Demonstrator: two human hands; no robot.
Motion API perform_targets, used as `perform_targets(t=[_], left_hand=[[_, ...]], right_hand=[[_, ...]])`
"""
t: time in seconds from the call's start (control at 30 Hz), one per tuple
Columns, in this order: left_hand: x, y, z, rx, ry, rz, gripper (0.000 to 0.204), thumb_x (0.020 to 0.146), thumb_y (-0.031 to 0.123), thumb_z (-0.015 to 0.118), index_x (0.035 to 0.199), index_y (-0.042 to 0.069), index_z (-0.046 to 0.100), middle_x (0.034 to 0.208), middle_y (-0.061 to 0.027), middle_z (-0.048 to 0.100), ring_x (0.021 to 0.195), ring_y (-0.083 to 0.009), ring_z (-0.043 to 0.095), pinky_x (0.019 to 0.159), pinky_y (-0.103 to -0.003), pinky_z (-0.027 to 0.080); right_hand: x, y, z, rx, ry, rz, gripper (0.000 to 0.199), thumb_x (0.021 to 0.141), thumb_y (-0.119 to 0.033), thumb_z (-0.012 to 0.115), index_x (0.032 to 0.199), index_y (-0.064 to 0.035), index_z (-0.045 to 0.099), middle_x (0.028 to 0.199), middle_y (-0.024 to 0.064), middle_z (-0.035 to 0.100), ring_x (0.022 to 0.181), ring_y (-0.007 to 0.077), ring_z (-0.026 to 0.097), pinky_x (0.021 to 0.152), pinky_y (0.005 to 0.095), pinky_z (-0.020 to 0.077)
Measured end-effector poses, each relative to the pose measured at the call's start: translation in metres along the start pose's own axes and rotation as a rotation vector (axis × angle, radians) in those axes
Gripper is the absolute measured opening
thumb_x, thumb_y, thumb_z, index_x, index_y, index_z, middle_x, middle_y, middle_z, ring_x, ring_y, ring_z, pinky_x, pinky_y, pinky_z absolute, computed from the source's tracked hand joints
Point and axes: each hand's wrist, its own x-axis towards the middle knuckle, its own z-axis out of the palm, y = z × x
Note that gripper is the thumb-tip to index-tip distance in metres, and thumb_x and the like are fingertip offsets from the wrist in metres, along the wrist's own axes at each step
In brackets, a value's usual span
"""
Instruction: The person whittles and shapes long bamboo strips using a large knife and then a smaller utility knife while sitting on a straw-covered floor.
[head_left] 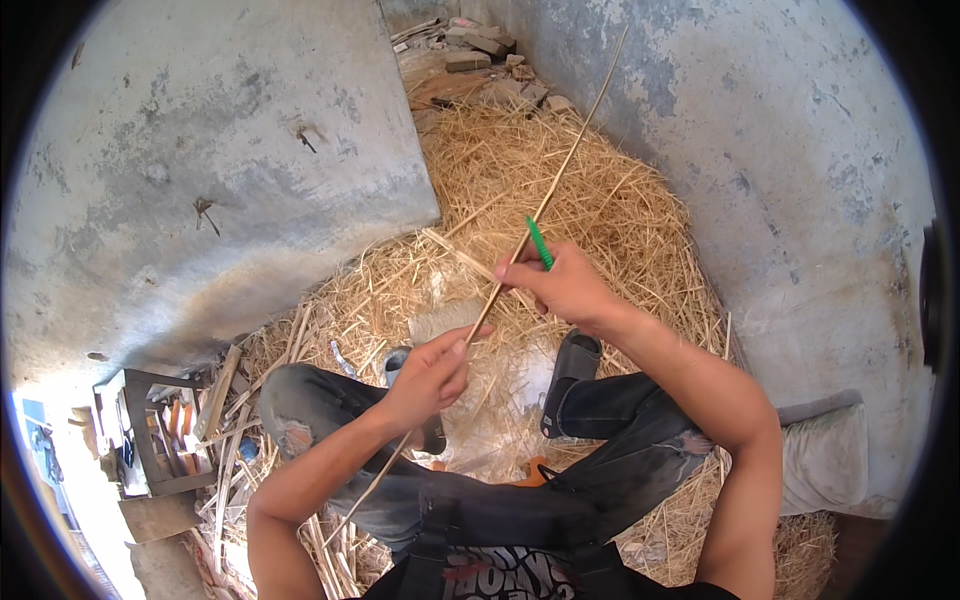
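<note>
A long, thin, pale brown stick (568,160) runs slantwise from beside my left thigh up toward the far wall. My left hand (428,380) is closed round its lower part, thumb on top, a finger stretched along it. Farther up, my right hand (560,285) pinches the stick between thumb and fingers. A slim bright green thing (540,243), ribbed at its lower end, is also held in the right hand; its kind is unclear. A flat pale strip (457,252) reaches left from the right fingertips; whether it is attached to the stick I cannot tell.
Loose straw (610,200) covers the floor between two worn grey walls (250,130). Bricks and rubble (470,50) lie at the back. At the left are a wooden frame (150,430) and scattered sticks. A pale cushion (825,455) leans at the right. My knees flank the work.
</note>
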Motion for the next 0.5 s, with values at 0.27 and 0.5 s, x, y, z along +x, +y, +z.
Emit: perform_targets(t=[0.27,0.5], left_hand=[[-0.013,0.007,0.003,0.225,-0.164,-0.105,0.043,0.109,0.029,0.046,0.147,0.011,0.048,0.064,0.0055,0.045,0.052,-0.0036,0.041,0.051,-0.021,0.035],[-0.023,0.017,0.007,0.239,-0.185,-0.135,0.039,0.108,0.026,0.049,0.145,0.013,0.050,0.064,0.0059,0.040,0.055,-0.0034,0.037,0.052,-0.024,0.033]], right_hand=[[0.028,-0.019,-0.091,0.175,0.544,-0.063,0.034,0.096,-0.036,0.069,0.100,-0.0026,0.066,0.084,0.0046,0.063,0.059,0.0083,0.046,0.055,0.0280,0.0435],[0.008,-0.021,-0.138,0.195,0.410,-0.108,0.041,0.102,-0.037,0.060,0.118,0.0004,0.065,0.079,0.0004,0.058,0.054,0.0045,0.038,0.052,0.0264,0.0373]])
